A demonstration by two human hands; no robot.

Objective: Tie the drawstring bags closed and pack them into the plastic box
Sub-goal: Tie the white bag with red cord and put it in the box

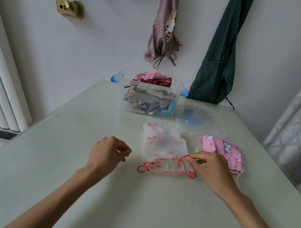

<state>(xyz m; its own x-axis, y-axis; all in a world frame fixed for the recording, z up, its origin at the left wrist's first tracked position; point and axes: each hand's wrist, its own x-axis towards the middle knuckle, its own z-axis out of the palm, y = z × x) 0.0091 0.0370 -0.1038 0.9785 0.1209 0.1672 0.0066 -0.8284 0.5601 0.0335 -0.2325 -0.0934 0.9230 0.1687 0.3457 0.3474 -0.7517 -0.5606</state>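
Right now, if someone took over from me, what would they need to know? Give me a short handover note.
Right hand pinches the red drawstring of the white bag, lying flat and untied in front of you. Left hand hovers beside it, holding nothing. Pink bag lies to the right. Plastic box at the far edge already holds many bags; its lid lies beside it. Left: tie the white bag, then pack both.
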